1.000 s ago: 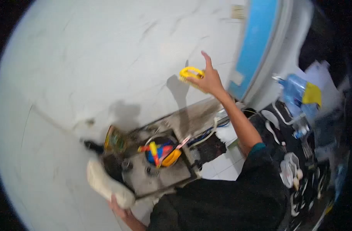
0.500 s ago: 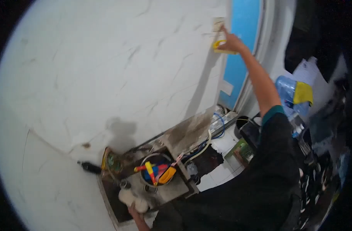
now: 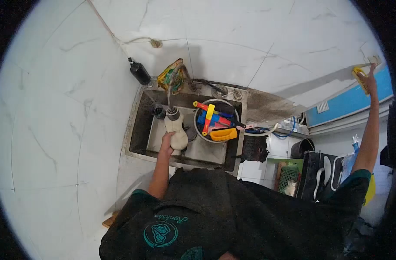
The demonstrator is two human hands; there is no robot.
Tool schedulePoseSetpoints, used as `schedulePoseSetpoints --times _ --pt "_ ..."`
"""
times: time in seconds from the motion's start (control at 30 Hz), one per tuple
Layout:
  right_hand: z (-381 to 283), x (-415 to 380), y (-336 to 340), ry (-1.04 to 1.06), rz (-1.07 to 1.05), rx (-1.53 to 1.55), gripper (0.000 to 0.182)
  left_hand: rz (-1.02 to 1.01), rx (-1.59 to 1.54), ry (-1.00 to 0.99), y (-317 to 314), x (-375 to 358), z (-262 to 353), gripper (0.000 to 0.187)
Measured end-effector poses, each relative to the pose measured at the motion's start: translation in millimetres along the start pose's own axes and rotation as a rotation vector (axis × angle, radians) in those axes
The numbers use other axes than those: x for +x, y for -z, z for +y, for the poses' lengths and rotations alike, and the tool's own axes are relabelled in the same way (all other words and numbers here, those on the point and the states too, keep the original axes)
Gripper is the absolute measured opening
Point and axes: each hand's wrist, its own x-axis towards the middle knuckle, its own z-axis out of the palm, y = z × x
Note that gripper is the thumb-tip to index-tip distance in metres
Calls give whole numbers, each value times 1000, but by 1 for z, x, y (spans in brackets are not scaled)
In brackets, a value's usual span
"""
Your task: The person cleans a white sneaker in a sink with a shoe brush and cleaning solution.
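Observation:
My left hand (image 3: 167, 142) is closed around the side of a cream shoe (image 3: 178, 139), held over the metal sink (image 3: 157, 135). The shoe's outline narrows at the middle, and its top end lies right by the black nozzle (image 3: 173, 113) of a flexible tap (image 3: 171, 86). Far to the right, my right arm stretches out to the wall. My right hand (image 3: 370, 81) grips a yellow scrubbing brush (image 3: 360, 80), with a finger reaching up near a wall switch (image 3: 373, 60).
In the sink's right side stands a round metal bowl (image 3: 197, 123) of brushes with red, yellow and blue handles. A black bottle (image 3: 140, 71) and a colourful packet (image 3: 165, 80) stand at the back rim. Right of the sink are hoses (image 3: 284, 133) and a dark bucket (image 3: 298, 149).
The view has swung left and down onto the sink. The shoe now appears nearer the tap nozzle. My right hand still holds the brush beside the switch.

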Motion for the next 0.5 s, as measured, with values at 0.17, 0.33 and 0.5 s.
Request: schedulePoseSetpoints --times 0.17,0.33,0.5 --pt "5 -22 0 -131 -32 40 85 -36 28 2 -1 23 8 48" --pt "-44 -154 -45 -65 -81 312 61 -37 173 -138 -26 25 16 63" --pt "-162 -361 -105 -517 -372 934 47 34 145 -22 -42 33 23 57"
